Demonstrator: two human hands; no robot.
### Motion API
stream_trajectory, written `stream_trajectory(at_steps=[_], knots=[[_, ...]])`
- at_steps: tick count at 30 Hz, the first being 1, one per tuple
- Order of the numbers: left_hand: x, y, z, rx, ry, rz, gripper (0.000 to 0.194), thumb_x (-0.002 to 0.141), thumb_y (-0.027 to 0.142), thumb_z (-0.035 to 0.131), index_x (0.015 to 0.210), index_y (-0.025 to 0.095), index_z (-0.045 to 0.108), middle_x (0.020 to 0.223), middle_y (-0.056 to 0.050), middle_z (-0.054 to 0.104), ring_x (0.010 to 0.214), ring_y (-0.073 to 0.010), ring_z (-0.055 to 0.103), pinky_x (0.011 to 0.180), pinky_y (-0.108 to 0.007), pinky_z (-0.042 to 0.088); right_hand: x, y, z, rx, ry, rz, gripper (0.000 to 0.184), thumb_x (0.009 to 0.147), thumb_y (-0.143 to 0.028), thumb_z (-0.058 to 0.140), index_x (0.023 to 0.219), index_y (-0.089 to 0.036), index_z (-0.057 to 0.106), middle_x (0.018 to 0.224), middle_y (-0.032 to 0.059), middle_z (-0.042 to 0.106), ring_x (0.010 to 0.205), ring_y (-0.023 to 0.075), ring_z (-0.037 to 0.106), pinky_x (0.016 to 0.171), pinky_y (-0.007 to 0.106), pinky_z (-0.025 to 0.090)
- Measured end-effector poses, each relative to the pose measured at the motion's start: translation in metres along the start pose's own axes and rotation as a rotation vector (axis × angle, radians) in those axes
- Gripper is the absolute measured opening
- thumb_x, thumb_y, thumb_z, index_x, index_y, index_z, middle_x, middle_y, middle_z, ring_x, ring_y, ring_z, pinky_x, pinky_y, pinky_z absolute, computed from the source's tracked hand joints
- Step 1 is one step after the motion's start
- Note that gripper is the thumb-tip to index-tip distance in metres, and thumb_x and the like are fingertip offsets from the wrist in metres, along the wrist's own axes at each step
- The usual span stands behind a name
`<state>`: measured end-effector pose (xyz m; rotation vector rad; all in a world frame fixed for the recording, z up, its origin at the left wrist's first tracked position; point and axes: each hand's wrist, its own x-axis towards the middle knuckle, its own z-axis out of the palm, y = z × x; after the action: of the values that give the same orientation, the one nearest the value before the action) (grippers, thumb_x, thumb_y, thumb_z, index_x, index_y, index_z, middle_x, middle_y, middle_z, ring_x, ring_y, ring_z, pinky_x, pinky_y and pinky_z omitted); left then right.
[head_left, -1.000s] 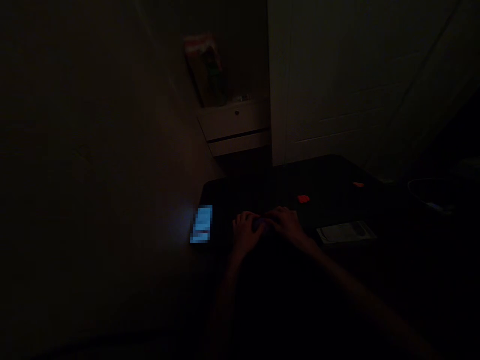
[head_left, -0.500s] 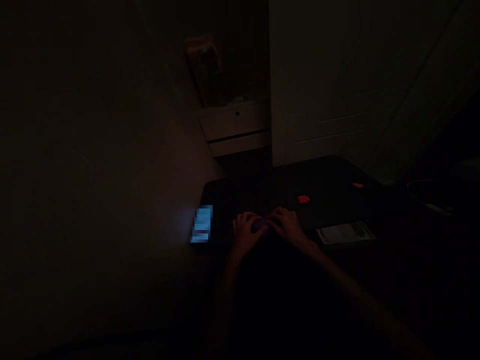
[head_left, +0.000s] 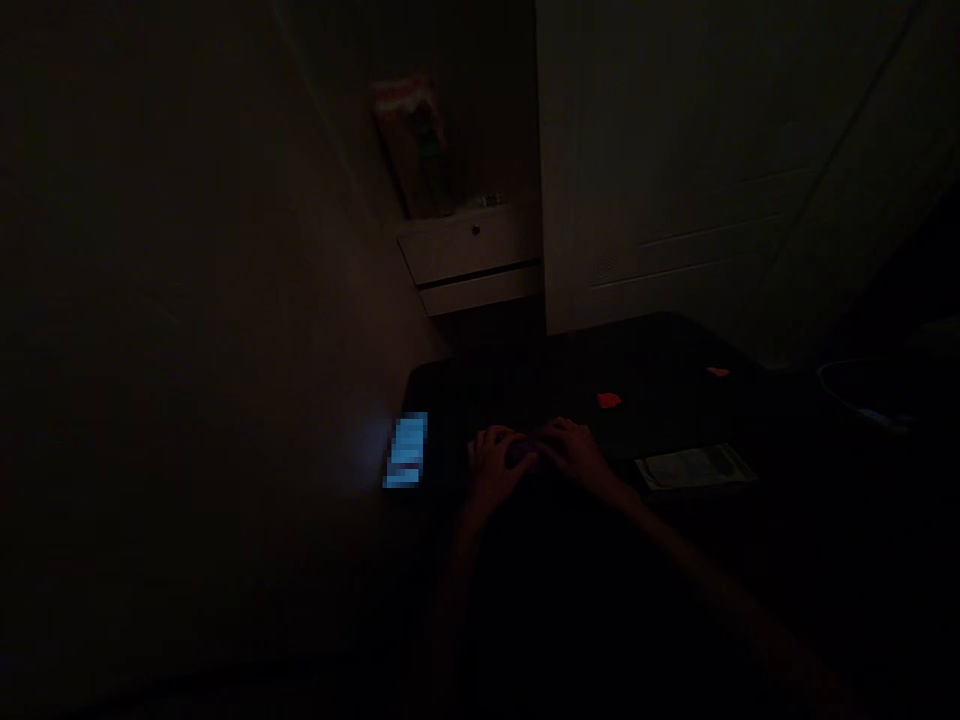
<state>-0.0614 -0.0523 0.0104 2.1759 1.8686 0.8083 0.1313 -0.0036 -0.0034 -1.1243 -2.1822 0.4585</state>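
Observation:
The room is very dark. A small, rounded purple lump [head_left: 517, 453] sits between my hands above the near edge of a dark table [head_left: 652, 350]; its kind cannot be made out. My left hand [head_left: 495, 465] curls around its left side, fingers bent and thumb against it. From the right, my right hand [head_left: 574, 450] bends its fingers over the lump's far side, fingertips blurred in the gloom. Beyond my right hand lies a small orange-red piece [head_left: 608, 400] on the table, and a second orange-red piece [head_left: 718, 372] is farther right.
A glowing, pixelated screen [head_left: 407, 450] stands at the table's left end beside the wall. Right of my right arm is a flat printed paper or packet [head_left: 694, 467]. Behind are a white drawer unit [head_left: 472, 250] and a pale panel [head_left: 675, 180]. A thin loop [head_left: 840, 395] shows at right.
Both hands stay around the purple lump with barely any movement. The whole view has shifted very slightly, and the picture is a little darker around my hands.

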Motion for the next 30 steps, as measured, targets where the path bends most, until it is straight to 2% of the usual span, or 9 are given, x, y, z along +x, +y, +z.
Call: stream_trajectory(at_steps=[4, 7, 10, 13, 16, 21, 25, 30], knots=[[0.001, 0.0, 0.0, 0.0, 0.003, -0.019, 0.043, 0.089, 0.05, 0.07, 0.128, 0.033, 0.066, 0.129, -0.004, 0.06, 0.12, -0.0264, 0.052, 0.103, -0.044, 0.038, -0.002, -0.002, 0.0, 0.032, 0.058, 0.058, 0.024, 0.097, -0.031, 0.064, 0.118, -0.022, 0.072, 0.113, 0.0094, 0.069, 0.108, 0.0259, 0.064, 0.096, 0.041, 0.046], [0.001, 0.001, 0.0, -0.012, 0.002, -0.032, 0.034, 0.088, 0.048, 0.073, 0.118, 0.033, 0.07, 0.127, -0.003, 0.061, 0.12, -0.0256, 0.053, 0.103, -0.043, 0.039, -0.003, -0.005, -0.003, -0.023, 0.048, 0.047, 0.021, 0.095, -0.035, 0.066, 0.11, -0.022, 0.075, 0.113, 0.0107, 0.068, 0.109, 0.0273, 0.062, 0.096, 0.042, 0.046], [0.002, 0.0, -0.001, -0.055, 0.025, -0.045, 0.031, 0.085, 0.046, 0.076, 0.111, 0.031, 0.07, 0.122, -0.003, 0.065, 0.117, -0.0252, 0.055, 0.102, -0.042, 0.039, -0.001, -0.005, -0.004, 0.006, 0.019, 0.048, 0.019, 0.095, -0.037, 0.066, 0.108, -0.025, 0.073, 0.113, 0.0077, 0.07, 0.108, 0.0266, 0.063, 0.096, 0.042, 0.045], [0.003, -0.005, 0.001, -0.178, 0.058, -0.078, 0.026, 0.086, 0.041, 0.075, 0.106, 0.027, 0.068, 0.111, -0.003, 0.07, 0.109, -0.0238, 0.06, 0.101, -0.042, 0.041, 0.004, -0.005, -0.002, 0.173, 0.0, 0.058, 0.018, 0.094, -0.037, 0.066, 0.107, -0.026, 0.071, 0.106, 0.0039, 0.075, 0.102, 0.0239, 0.068, 0.093, 0.04, 0.046], [0.006, -0.01, 0.003, -0.384, 0.078, -0.124, 0.021, 0.086, 0.035, 0.074, 0.102, 0.023, 0.067, 0.098, -0.002, 0.073, 0.096, -0.0209, 0.066, 0.094, -0.038, 0.047, 0.01, -0.007, 0.004, 0.422, 0.029, 0.09, 0.02, 0.092, -0.037, 0.067, 0.106, -0.024, 0.071, 0.098, 0.003, 0.077, 0.091, 0.0212, 0.071, 0.084, 0.035, 0.052], [0.009, -0.014, 0.003, -0.683, 0.123, -0.164, 0.024, 0.085, 0.037, 0.072, 0.1, 0.019, 0.068, 0.095, -0.005, 0.075, 0.092, -0.0199, 0.07, 0.085, -0.032, 0.053, 0.016, -0.018, 0.009, 0.64, 0.09, 0.158, 0.023, 0.087, -0.04, 0.071, 0.099, -0.021, 0.075, 0.096, 0.0046, 0.078, 0.09, 0.0223, 0.072, 0.084, 0.035, 0.055], [0.009, -0.015, -0.001, -0.736, 0.109, -0.183, 0.023, 0.084, 0.037, 0.073, 0.095, 0.017, 0.073, 0.095, -0.007, 0.076, 0.093, -0.0217, 0.071, 0.086, -0.033, 0.054, 0.016, -0.025, 0.008, 0.671, 0.085, 0.162, 0.023, 0.087, -0.04, 0.071, 0.101, -0.021, 0.077, 0.102, 0.0062, 0.079, 0.097, 0.024, 0.073, 0.09, 0.038, 0.056], [0.01, -0.016, -0.003, -0.741, 0.108, -0.18, 0.024, 0.082, 0.039, 0.074, 0.09, 0.017, 0.076, 0.09, -0.006, 0.077, 0.088, -0.022, 0.071, 0.085, -0.034, 0.054, 0.015, -0.024, 0.008, 0.581, 0.069, 0.072, 0.022, 0.091, -0.039, 0.068, 0.102, -0.022, 0.077, 0.106, 0.0071, 0.078, 0.1, 0.0236, 0.072, 0.092, 0.038, 0.055]])
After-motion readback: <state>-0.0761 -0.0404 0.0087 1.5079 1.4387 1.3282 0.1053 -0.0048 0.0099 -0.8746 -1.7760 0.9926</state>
